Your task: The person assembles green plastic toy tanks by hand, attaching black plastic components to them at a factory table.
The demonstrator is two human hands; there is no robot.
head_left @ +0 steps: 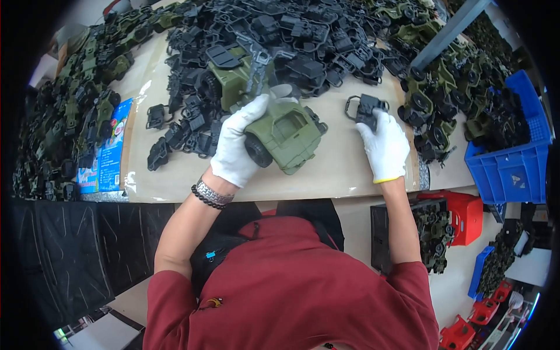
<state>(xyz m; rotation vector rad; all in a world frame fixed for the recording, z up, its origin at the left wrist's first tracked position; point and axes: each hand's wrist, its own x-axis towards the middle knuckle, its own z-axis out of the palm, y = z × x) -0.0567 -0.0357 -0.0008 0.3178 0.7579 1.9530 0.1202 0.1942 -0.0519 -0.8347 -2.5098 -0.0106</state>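
My left hand (235, 144), in a white glove, is closed around a green toy jeep (289, 139). The jeep is tilted above the near part of the table, its boxy body toward me and a black wheel showing by my palm. A grey-black gun-like piece (256, 67) stands up from its far part. My right hand (387, 149), gloved too, has its thumb and fingers on the near edge of a black plastic toy part (368, 107) with a looped frame. That part is at the table surface, right of the jeep.
A big heap of black plastic parts (274, 29) covers the table's far side, with loose ones (189, 125) at left. Green toy vehicles pile up at far left (76, 111) and right (431, 105). A blue crate (507, 169) stands at right, near a slanted grey post (449, 35).
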